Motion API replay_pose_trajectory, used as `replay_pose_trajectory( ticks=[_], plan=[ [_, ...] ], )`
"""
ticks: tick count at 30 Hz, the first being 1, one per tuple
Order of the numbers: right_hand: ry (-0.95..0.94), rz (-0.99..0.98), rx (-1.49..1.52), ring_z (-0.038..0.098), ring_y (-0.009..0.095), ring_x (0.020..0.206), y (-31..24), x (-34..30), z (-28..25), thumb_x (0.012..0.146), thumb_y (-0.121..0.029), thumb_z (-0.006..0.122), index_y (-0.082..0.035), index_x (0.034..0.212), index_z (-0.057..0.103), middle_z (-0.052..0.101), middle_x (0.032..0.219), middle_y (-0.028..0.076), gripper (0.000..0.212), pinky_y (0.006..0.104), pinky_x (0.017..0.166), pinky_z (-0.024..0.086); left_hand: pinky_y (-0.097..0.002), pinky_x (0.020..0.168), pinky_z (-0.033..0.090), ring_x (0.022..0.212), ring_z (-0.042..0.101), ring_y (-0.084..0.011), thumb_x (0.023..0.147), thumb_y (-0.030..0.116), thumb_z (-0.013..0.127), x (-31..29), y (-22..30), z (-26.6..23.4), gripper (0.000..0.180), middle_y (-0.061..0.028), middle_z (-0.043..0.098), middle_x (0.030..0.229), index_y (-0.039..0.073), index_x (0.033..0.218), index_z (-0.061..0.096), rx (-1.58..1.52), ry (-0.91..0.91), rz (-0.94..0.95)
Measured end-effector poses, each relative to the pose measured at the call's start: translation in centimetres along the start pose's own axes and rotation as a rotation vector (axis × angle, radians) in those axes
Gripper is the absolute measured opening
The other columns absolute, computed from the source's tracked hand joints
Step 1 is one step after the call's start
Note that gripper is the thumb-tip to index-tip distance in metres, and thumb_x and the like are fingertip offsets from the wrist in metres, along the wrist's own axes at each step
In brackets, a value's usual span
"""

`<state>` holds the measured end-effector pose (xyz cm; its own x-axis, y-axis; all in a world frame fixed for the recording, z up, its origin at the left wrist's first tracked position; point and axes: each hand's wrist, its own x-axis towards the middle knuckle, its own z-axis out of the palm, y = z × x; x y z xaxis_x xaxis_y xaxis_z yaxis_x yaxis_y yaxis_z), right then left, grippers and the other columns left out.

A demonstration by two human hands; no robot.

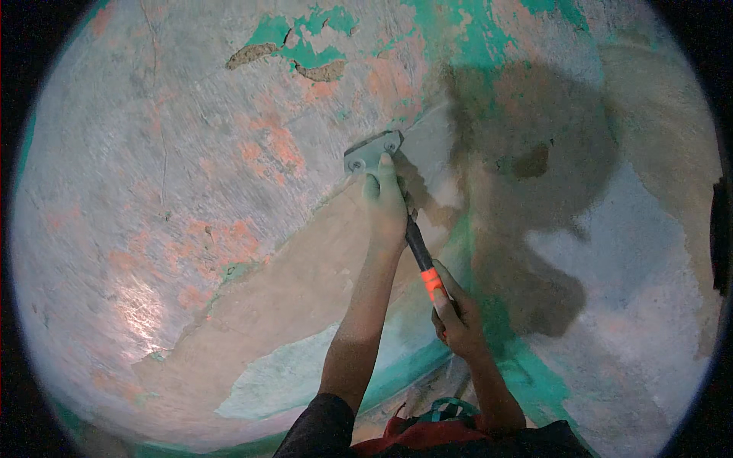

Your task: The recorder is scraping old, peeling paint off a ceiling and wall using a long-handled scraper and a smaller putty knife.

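Observation:
A long-handled scraper [416, 240] lies slantwise against a wall [298, 263] of patchy, peeling paint. Its wide grey metal head [372, 153], fixed with two screws, meets the surface along the dark blade edge. My left hand [385, 200] is closed around the neck just below the head, thumb laid up on the metal. Lower down, my right hand [458, 324] grips the handle by its orange band [432, 282]; the handle's end is hidden in that hand. Both hands and forearms look dusty.
Bare tan patches, green paint [477, 38] and orange flecks [271, 149] mark the wall. Chipped holes [321, 72] show at the upper left. A large shadow [534, 153] falls to the right of the scraper. Red cloth [412, 433] and dark sleeves show at the bottom.

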<state>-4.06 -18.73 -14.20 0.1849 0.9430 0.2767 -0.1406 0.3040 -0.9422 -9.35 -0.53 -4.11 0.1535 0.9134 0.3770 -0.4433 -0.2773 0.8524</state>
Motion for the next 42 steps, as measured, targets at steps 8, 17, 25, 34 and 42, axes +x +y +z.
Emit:
replay_pose_trajectory(
  ticks=[8, 17, 25, 34, 42],
  plan=[
    [0.028, -0.025, 0.016, 0.035, 0.003, 0.048, 0.2, 0.7, 0.4, 0.101, -0.021, 0.045, -0.007, 0.148, 0.032, 0.04, 0.059, -0.006, 0.05, 0.0216, 0.045, 0.032, -0.0246, 0.037, 0.034, 0.043, 0.04, -0.0086, 0.098, 0.039, 0.05, 0.2, 0.5, 0.7, 0.03, 0.0017, 0.042, 0.062, 0.014, 0.085, 0.042, 0.034, -0.012, -0.029],
    [0.006, -0.018, 0.026, 0.035, 0.003, 0.049, -0.2, 0.9, -0.6, 0.1, -0.016, 0.044, -0.008, 0.148, 0.033, 0.04, 0.06, -0.006, 0.049, 0.0221, 0.046, 0.033, -0.0248, 0.04, 0.035, 0.047, 0.043, -0.0092, 0.098, 0.04, 0.05, 0.5, 0.3, 1.3, 0.029, 0.0014, 0.043, 0.064, 0.013, 0.087, 0.043, 0.079, 0.004, 0.009],
    [-0.017, 0.042, -0.003, 0.039, 0.005, 0.052, -1.4, 0.1, -1.3, 0.099, -0.013, 0.045, -0.009, 0.147, 0.035, 0.043, 0.063, -0.004, 0.049, 0.0229, 0.049, 0.036, -0.0264, 0.038, 0.034, 0.044, 0.041, -0.0102, 0.097, 0.04, 0.05, 0.1, -0.1, 1.1, 0.029, 0.0015, 0.042, 0.063, 0.015, 0.087, 0.042, 0.087, 0.093, 0.0],
    [-0.018, 0.019, -0.055, 0.04, 0.005, 0.055, -1.4, 0.1, -2.4, 0.098, -0.012, 0.048, -0.01, 0.147, 0.036, 0.046, 0.068, -0.003, 0.05, 0.0229, 0.051, 0.038, -0.0262, 0.039, 0.033, 0.044, 0.04, -0.0098, 0.097, 0.041, 0.05, -0.8, 0.5, 1.9, 0.03, 0.0015, 0.041, 0.061, 0.015, 0.086, 0.043, 0.016, 0.098, -0.079],
    [-0.014, -0.066, -0.113, 0.041, 0.005, 0.054, 0.3, 0.3, -2.2, 0.097, -0.011, 0.049, -0.01, 0.145, 0.04, 0.045, 0.066, -0.003, 0.049, 0.0229, 0.051, 0.038, -0.0262, 0.039, 0.034, 0.044, 0.04, -0.0092, 0.097, 0.043, 0.05, -0.7, -0.3, 1.1, 0.033, 0.0015, 0.041, 0.06, 0.014, 0.082, 0.043, 0.02, 0.09, -0.006]
  ],
)
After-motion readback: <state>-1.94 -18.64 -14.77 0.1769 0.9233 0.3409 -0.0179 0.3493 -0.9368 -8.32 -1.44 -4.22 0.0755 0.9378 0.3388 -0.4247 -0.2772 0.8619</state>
